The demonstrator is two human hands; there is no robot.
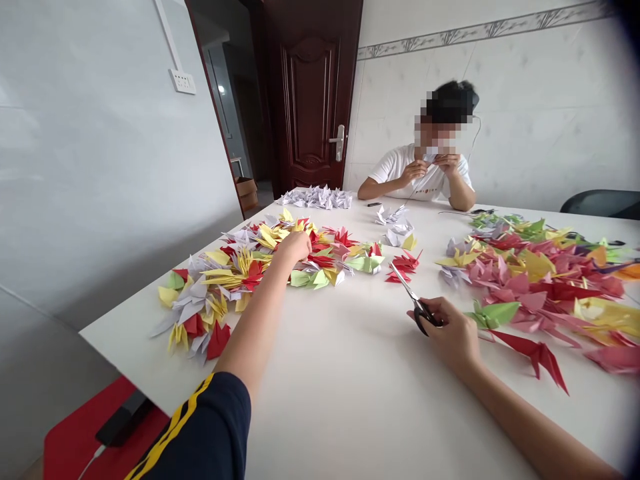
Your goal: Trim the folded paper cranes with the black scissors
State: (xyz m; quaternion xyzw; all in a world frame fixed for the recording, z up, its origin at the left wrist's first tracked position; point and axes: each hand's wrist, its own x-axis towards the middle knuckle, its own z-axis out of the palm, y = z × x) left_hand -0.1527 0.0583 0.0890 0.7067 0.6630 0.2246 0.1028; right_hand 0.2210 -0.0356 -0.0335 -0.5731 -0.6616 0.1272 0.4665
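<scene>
My left hand [296, 248] reaches into the left-hand pile of folded paper cranes [235, 267], which are red, yellow, white and pale green. Its fingers are curled closed; what they hold, if anything, is hidden. In my right hand [455, 337] is a pair of scissors [420, 310] with black handles, gripped by the loops. The blades point up and away to the left, slightly apart at most, towards a few red paper cranes [404, 263].
At right lies another heap of paper cranes [525, 273], mostly pink. White cranes [317, 197] sit by the far edge of the white table [340, 373]. Opposite, a person [400, 170] holds something white in both hands. A red stool [75, 427] with a black device stands at lower left.
</scene>
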